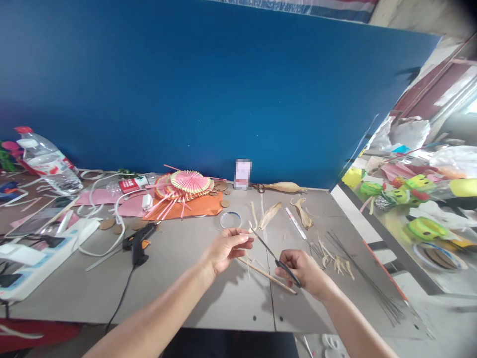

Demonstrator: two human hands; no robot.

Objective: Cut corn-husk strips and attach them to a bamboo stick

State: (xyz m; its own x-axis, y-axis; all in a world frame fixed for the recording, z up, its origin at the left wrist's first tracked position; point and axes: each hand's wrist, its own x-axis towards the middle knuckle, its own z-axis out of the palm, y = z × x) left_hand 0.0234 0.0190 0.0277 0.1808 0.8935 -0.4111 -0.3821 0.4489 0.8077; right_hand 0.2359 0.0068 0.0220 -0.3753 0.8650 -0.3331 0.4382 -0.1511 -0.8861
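Note:
My right hand [303, 271] is closed around the dark handles of a pair of scissors [265, 244], whose blades point up and left to the fingertips of my left hand. Thumb and fingers of my left hand [230, 248] are pinched together on a small pale strip [250, 225], close to the scissor tips. A thin wooden stick [271, 278] slants below both hands, with fine pale fibres near its upper end; I cannot tell whether the left hand also touches it. Dried husk pieces [270, 215] lie beyond the hands.
Left on the grey table are a black glue gun [138, 246], a white power strip [48, 258], a pink paper rosette [190, 185] and bottles [52, 166]. A ring-shaped roll [230, 220], a white marker [295, 223] and thin wires [372, 278] lie farther right. A blue partition [223, 99] stands behind.

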